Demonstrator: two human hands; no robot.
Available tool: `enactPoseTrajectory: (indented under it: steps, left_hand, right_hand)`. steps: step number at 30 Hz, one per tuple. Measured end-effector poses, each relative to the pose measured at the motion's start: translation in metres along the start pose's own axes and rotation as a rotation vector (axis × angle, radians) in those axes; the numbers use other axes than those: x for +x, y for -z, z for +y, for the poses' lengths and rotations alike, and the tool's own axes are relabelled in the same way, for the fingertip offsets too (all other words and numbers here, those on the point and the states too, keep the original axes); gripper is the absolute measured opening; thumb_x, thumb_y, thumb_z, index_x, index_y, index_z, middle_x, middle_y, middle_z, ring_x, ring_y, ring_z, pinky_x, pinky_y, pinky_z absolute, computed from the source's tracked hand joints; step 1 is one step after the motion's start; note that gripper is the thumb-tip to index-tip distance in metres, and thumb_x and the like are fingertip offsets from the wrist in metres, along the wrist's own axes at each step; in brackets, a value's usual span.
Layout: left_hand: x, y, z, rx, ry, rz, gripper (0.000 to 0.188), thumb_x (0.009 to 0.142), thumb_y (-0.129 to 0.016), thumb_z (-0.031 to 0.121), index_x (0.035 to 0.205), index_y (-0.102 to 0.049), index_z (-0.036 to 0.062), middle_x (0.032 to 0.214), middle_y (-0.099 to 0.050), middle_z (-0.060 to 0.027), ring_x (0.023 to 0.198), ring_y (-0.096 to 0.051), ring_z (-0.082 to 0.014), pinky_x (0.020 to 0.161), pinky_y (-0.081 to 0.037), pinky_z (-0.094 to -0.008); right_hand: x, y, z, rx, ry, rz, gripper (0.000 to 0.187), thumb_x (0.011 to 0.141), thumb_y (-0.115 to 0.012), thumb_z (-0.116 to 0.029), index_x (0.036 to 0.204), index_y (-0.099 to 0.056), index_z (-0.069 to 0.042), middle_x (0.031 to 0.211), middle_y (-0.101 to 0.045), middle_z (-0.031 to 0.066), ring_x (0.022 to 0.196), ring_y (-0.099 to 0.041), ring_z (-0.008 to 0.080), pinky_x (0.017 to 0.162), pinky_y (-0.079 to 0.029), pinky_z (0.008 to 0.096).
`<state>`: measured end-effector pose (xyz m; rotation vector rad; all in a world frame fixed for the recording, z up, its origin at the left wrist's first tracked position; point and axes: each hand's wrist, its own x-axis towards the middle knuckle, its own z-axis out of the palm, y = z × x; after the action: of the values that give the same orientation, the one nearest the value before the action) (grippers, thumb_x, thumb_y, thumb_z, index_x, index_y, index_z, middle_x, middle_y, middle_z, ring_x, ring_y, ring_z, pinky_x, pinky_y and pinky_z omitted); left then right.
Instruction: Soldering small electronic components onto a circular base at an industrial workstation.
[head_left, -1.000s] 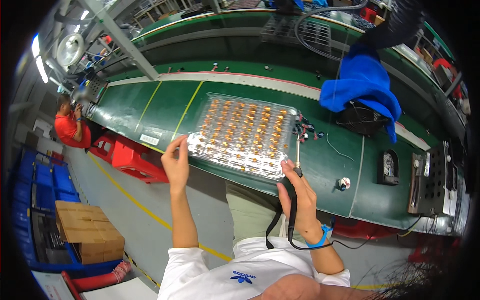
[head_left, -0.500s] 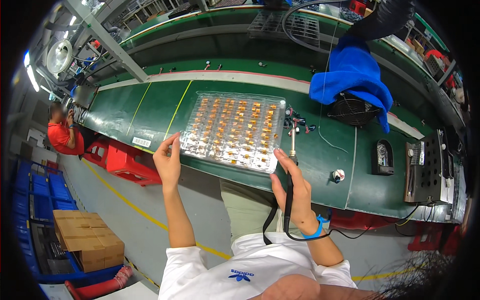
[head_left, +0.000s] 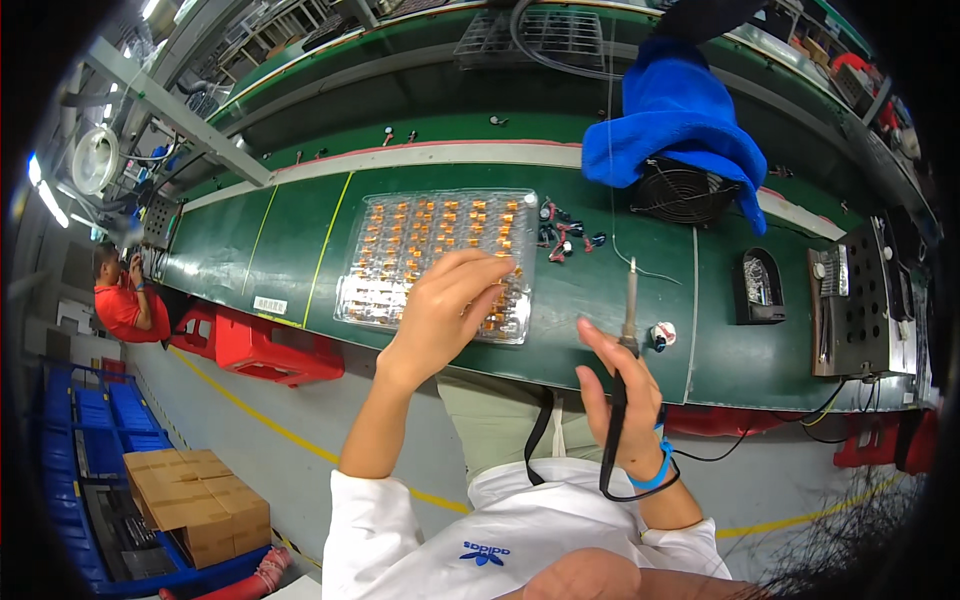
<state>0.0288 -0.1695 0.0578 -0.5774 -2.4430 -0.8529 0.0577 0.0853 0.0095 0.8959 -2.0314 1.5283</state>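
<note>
A clear plastic tray (head_left: pixel 345 300) lies on the green bench, with rows of small parts bearing orange tabs in its pockets. My left hand (head_left: pixel 447 305) reaches over its right half. The fingertips are pinched together at the right-hand column of parts; what they hold, if anything, is too small to make out. To the right of the tray, my right hand (head_left: pixel 625 410) holds a soldering iron (head_left: pixel 630 325) with its tip pointing away from me. Thumb and forefinger stretch out beside the handle, whose black cable loops past my wrist.
Small dark parts with red wires (head_left: pixel 565 238) lie right of the tray. Thin solder wire (head_left: pixel 614 200) hangs down before a fan (head_left: pixel 685 192) draped in blue cloth (head_left: pixel 680 115). Farther right are a small white object (head_left: pixel 662 336), a black box (head_left: pixel 760 290) and a metal unit (head_left: pixel 865 300).
Both hands have come off the tray's near edge. My left hand has moved right, over the tray; my right hand has drawn away rightward with the soldering iron. The view has shifted slightly.
</note>
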Motion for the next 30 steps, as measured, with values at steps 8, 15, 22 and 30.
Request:
enactPoseTrajectory:
  steps: [8,15,22,30]
  left_hand:
    - [0.006,-0.023,-0.005,0.063,0.044,-0.106,0.026,0.083,-0.078,-0.004,0.108,-0.077,0.0021,0.106,-0.076,-0.0117,0.098,-0.072,-0.0269,0.083,-0.058,-0.0359]
    - [0.011,-0.058,0.046,-0.644,0.139,0.091,0.023,0.080,-0.072,-0.021,0.098,-0.074,-0.0072,0.108,-0.066,-0.0167,0.094,-0.071,-0.0242,0.082,-0.063,-0.0357]
    - [0.014,-0.099,0.079,-0.789,0.140,-0.076,0.023,0.082,-0.071,-0.020,0.102,-0.074,-0.0080,0.111,-0.066,-0.0187,0.099,-0.070,-0.0252,0.084,-0.063,-0.0347]
    - [0.010,-0.115,0.090,-0.930,0.206,-0.245,0.019,0.085,-0.073,-0.015,0.102,-0.074,-0.0068,0.110,-0.071,-0.0197,0.101,-0.070,-0.0254,0.086,-0.061,-0.0339]
  right_hand:
    - [-0.020,0.056,-0.003,-0.054,0.022,-0.001,0.051,0.093,-0.069,0.007,0.138,-0.046,-0.002,0.126,-0.070,0.0288,0.097,-0.076,0.0326,0.088,-0.060,0.0401]
    - [-0.015,0.064,0.006,0.070,-0.204,0.088,0.063,0.087,-0.078,0.005,0.140,-0.045,0.001,0.120,-0.073,0.0231,0.098,-0.074,0.0266,0.089,-0.059,0.0365]
    - [-0.003,0.064,0.008,0.089,-0.236,0.151,0.060,0.089,-0.075,0.006,0.141,-0.045,0.000,0.106,-0.074,0.0205,0.094,-0.074,0.0243,0.083,-0.060,0.0336]
    - [-0.021,0.073,0.015,0.144,-0.259,0.225,0.058,0.090,-0.073,0.010,0.142,-0.052,-0.002,0.096,-0.074,0.0134,0.082,-0.071,0.0173,0.072,-0.058,0.0280]
